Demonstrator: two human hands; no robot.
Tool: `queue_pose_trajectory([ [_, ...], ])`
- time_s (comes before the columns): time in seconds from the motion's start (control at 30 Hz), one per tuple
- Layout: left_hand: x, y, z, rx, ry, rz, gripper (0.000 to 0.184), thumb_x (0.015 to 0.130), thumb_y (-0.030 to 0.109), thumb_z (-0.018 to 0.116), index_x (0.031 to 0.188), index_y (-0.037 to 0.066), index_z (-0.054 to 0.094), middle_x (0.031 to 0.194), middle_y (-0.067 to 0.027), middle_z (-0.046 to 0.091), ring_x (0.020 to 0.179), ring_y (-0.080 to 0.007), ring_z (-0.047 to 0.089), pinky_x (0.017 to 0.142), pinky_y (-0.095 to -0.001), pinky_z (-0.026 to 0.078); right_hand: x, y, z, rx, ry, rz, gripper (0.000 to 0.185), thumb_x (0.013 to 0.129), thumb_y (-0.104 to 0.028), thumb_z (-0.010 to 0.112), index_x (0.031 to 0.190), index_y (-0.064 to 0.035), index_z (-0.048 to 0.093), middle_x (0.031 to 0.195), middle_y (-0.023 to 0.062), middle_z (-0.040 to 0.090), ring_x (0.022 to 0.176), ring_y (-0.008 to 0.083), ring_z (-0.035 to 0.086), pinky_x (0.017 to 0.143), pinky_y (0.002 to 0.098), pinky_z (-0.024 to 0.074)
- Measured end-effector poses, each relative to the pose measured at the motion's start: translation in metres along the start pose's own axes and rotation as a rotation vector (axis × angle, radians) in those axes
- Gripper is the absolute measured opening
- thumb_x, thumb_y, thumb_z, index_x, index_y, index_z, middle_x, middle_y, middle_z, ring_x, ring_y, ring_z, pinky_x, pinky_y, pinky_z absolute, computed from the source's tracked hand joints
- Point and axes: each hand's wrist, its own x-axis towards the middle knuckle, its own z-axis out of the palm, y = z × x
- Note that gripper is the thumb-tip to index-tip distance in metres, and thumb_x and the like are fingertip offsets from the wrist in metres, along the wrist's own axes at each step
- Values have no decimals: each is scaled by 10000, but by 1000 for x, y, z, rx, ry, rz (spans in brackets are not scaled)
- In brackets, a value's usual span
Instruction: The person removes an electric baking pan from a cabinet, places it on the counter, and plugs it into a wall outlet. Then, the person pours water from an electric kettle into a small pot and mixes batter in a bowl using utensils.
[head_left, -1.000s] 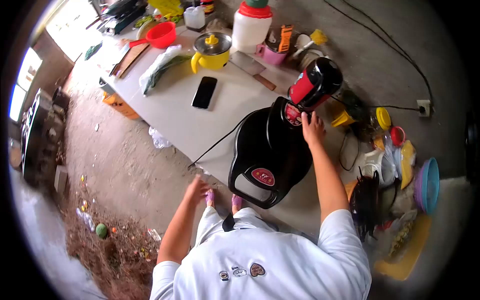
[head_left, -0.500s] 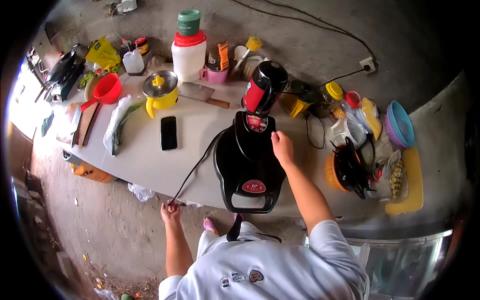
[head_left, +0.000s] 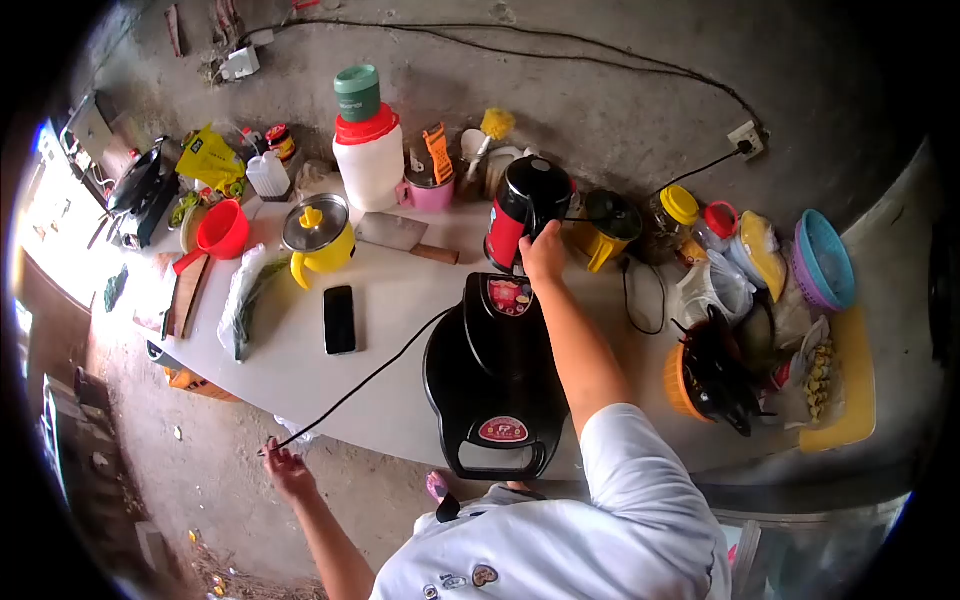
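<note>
Just off the table's front left edge, the left hand [head_left: 289, 474] had a black power cord [head_left: 375, 373] pinched in its fingers, close to the cord's end. Couldn't make out the tip itself. From that pinch the cord ran taut-ish up over the table [head_left: 400, 410] to the rear left edge of a black electric griddle [head_left: 505, 370].

Right hand [head_left: 543, 256] was up at the lower handle of a red-and-black electric kettle [head_left: 508, 228]; couldn't tell whether the fingers had closed round the handle. Kettle stood upright right behind the griddle. Griddle lay flat, lid down, front handle toward the person, pink labels at front and rear.

Left of the griddle: smartphone [head_left: 340, 320], face up, screen dark. Behind it, a yellow pot [head_left: 335, 255] with its lid on, then a wooden-handled cleaver [head_left: 395, 232] lying flat between pot and kettle. Farther left, a plastic bag of greens [head_left: 245, 300] and a red dipper [head_left: 222, 230].

Back row: white jar [head_left: 368, 165] with red lid, green canister [head_left: 357, 93] on top, pink mug [head_left: 430, 195] just beside.

Right side: yellow pitcher [head_left: 602, 235] near the kettle, orange basket [head_left: 682, 380] of dark, long vegetables, blue basin [head_left: 828, 255], yellow tray [head_left: 850, 385] at the far end. Wall socket [head_left: 746, 140] above had a black plug in it.
</note>
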Motion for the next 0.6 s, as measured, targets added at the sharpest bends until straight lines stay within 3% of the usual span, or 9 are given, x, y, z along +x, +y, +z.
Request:
queue_pose_trajectory([
  [0.1,-1,24,15,10,-9,118,341,876,341,454,1050,57,527,1065,-11,586,580,-41,479,442,-179,356,11,7,-4,-14,-10,-42,490,725,-316,563,1022,-5,328,773,206,602,705,365,592,615,462,467],
  [0.23,10,35,2,-26,-207,44,346,897,326,421,1112,69,504,1070,-43,579,598,-40,497,439,-181,378,24,15,6,-39,51,-175,514,717,-316,560,1024,10,309,690,207,595,612,365,590,523,444,468],
  [0.27,1,34,11,36,-85,156,333,903,313,414,1122,78,499,1075,-47,574,594,-38,495,435,-172,374,29,19,21,-28,144,-221,522,716,-314,562,1029,10,296,641,200,589,575,370,584,498,445,466],
  [0.3,-15,35,30,97,38,268,320,908,300,406,1131,87,493,1080,-51,569,590,-36,493,432,-164,370,30,14,22,28,65,-158,527,712,-310,569,1027,12,295,629,198,588,581,371,584,517,454,467],
  [0.37,-55,45,79,75,81,251,307,911,282,408,1132,84,489,1069,-49,567,571,-37,472,425,-152,355,27,0,19,59,-50,-114,503,718,-296,582,1018,6,313,751,189,604,639,352,604,583,445,493],
  [0.43,-75,49,92,9,-144,164,305,905,276,425,1126,76,492,1054,-36,571,575,-34,457,430,-148,344,26,-12,22,82,-38,-68,500,729,-298,579,1024,5,312,758,187,603,647,349,607,577,433,498],
  [0.47,-81,45,95,84,-235,239,280,896,241,446,1106,64,500,987,-17,571,574,-24,442,426,-145,332,23,-17,24,73,16,-89,491,739,-295,574,1029,1,312,759,182,599,636,344,607,555,424,502],
  [0.6,-140,41,153,213,-130,172,251,879,205,471,1068,45,509,812,13,520,559,-18,402,410,-142,283,23,-35,37,214,75,-46,414,765,-239,574,998,-25,308,753,167,582,629,341,603,543,399,512],
])
